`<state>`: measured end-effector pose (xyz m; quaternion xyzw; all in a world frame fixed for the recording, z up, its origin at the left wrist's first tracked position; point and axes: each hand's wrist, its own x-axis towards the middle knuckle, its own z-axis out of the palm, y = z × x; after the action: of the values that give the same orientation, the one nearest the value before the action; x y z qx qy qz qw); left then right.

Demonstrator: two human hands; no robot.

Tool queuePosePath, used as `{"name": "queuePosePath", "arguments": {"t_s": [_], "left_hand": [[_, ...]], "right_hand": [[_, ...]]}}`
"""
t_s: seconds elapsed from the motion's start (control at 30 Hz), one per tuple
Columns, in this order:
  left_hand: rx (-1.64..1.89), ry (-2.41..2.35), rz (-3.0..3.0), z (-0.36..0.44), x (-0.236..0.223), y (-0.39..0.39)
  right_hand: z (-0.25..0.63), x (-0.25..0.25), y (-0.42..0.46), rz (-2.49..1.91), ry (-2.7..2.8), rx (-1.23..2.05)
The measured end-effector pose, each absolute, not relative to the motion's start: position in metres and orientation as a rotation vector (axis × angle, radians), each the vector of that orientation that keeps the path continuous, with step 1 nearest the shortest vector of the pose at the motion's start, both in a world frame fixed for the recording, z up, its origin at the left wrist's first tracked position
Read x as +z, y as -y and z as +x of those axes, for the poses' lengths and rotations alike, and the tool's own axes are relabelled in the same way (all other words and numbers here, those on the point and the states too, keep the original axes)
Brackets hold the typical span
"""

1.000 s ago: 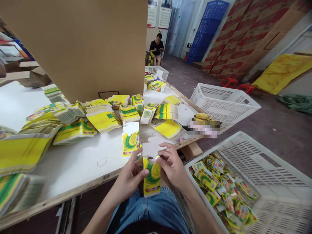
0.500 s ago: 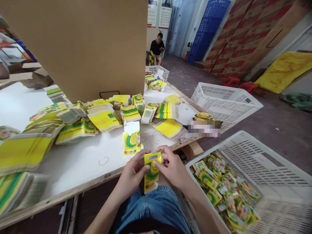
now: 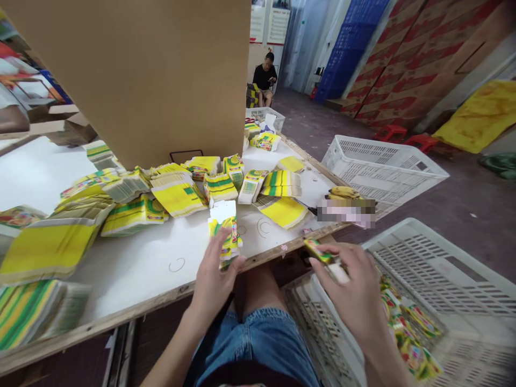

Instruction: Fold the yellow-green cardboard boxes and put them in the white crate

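Note:
My right hand (image 3: 352, 282) grips a small folded yellow-and-green carton (image 3: 316, 250) between thumb and fingers, above the near rim of a white crate. One white end of the carton shows under the fingers. At the table edge my left hand (image 3: 213, 277) is open, thumb and fingers apart, over a small stack of flat cartons (image 3: 223, 210). The fingers cover part of that stack; whether they touch it I cannot tell. Many yellow cartons (image 3: 417, 355) lie inside the white crate (image 3: 455, 269) at my right.
Bundles of flat yellow cartons (image 3: 177, 193) line the white table (image 3: 149, 258) before a tall cardboard box (image 3: 161, 80). Bananas (image 3: 342, 192) lie near the right edge. Another white crate (image 3: 387, 169) stands beyond. A seated person (image 3: 265, 75) is in the background.
My hands have parted. The right one has carried the carton rightward from above my lap to the crate; the left has let go of it and moved up to the stack.

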<state>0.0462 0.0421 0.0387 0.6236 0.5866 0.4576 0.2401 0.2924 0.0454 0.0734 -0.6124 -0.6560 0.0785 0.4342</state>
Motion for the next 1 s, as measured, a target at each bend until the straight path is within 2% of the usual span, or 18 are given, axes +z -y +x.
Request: {"name": "queuePosePath", "arguments": {"t_s": [0.07, 0.2, 0.37, 0.43, 0.6, 0.8, 1.0], "left_hand": [[1.105, -1.753, 1.898, 0.035, 0.028, -0.049], [0.845, -1.688, 2.032, 0.034, 0.013, -0.049], [0.879, -1.565, 1.979, 0.041, 0.018, -0.039], [0.972, -1.522, 1.853, 0.039, 0.025, -0.037], [1.476, -1.344, 1.192, 0.042, 0.04, -0.038], [1.191, -0.706, 0.693, 0.05, 0.041, -0.038], [1.213, -0.665, 0.747, 0.048, 0.036, -0.036]], "right_hand": [[0.299, 0.072, -0.048, -1.577, 1.638, 0.124], [0.261, 0.04, -0.064, -1.522, 1.626, 0.655], [0.196, 0.002, -0.087, -1.328, 1.385, 1.144], [0.19, 0.002, -0.088, -1.264, 1.3, 1.196], [0.204, 0.015, -0.072, -1.093, 1.054, 1.396], [0.204, 0.022, -0.054, -0.978, 0.953, 1.631], [0.205, 0.034, -0.05, -1.022, 1.083, 1.551]]}}
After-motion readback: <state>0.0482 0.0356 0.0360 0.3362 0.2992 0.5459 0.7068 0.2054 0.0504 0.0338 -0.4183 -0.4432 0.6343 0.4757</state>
